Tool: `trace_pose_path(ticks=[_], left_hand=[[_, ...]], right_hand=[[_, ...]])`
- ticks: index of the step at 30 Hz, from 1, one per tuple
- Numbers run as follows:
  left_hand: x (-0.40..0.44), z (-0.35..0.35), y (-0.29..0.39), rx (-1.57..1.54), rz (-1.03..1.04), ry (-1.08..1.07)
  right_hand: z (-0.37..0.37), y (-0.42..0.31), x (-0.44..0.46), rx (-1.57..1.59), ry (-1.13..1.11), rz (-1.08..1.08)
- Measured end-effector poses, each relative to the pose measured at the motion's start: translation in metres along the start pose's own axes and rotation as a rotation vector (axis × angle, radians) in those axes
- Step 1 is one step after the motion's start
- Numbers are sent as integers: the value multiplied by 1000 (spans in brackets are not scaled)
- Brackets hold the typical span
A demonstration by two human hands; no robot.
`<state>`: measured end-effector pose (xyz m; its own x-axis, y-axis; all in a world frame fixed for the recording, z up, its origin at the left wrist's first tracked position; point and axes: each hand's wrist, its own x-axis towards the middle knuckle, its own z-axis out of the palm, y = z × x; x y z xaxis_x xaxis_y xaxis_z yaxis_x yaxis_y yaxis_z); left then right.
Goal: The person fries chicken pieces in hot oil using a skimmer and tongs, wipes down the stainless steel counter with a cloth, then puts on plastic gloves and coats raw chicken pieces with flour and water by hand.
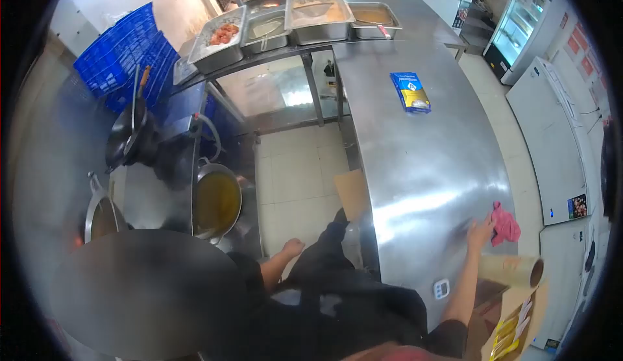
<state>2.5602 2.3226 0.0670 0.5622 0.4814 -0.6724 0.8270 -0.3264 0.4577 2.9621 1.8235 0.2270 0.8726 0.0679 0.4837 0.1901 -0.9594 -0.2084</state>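
Observation:
My right hand [480, 230] reaches over the steel table [415, 160], its fingers closed on the near edge of a crumpled pink cloth [505, 225] by the table's right side. Low beside my body, my left hand [293, 248] is curled into a fist, with nothing visible in it. A small white digital timer [441, 289] lies on the steel close to my right forearm. Farther up the table is a blue and yellow packet [411, 92].
Steel trays of food [318, 16] line the far counter. On the left are a pan of yellowish oil [218, 202], a dark wok [133, 134] and blue crates [123, 56]. A plastic film roll [509, 270] and a cardboard box [535, 312] sit at lower right, near white freezers [548, 134].

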Motion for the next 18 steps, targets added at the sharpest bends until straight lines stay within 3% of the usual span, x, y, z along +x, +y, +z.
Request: trace_pose_path(ticks=[2,4,6,8,9,10,11,13,14,16,17,18], left_hand=[[22,-29,21,313,-27,-236],[54,-54,33,191,-197,-316],[85,-78,47,124,-294,-325],[112,-105,67,255,-69,-147],[115,-127,98,221,-75,-83],[110,-146,135,194,-70,-24],[119,-150,146,229,-57,-48],[147,-163,183,-80,90,133],[146,-169,224,-50,207,248],[129,-172,295,84,547,418],[124,-165,317,158,758,490],[113,-158,346,208,915,418]], right_hand=[[1,-11,38,-325,3,82],[-11,0,80,-407,-225,459],[7,19,95,-487,-106,897],[39,71,84,-514,-175,873],[54,92,72,-539,-228,857],[60,98,60,-614,-246,554],[60,84,55,-479,-237,475],[62,50,37,-409,-273,394],[56,-7,31,-245,-164,482],[69,-90,-1,-273,119,372],[57,-133,-7,-79,-61,556],[48,-180,-10,63,-20,604]])
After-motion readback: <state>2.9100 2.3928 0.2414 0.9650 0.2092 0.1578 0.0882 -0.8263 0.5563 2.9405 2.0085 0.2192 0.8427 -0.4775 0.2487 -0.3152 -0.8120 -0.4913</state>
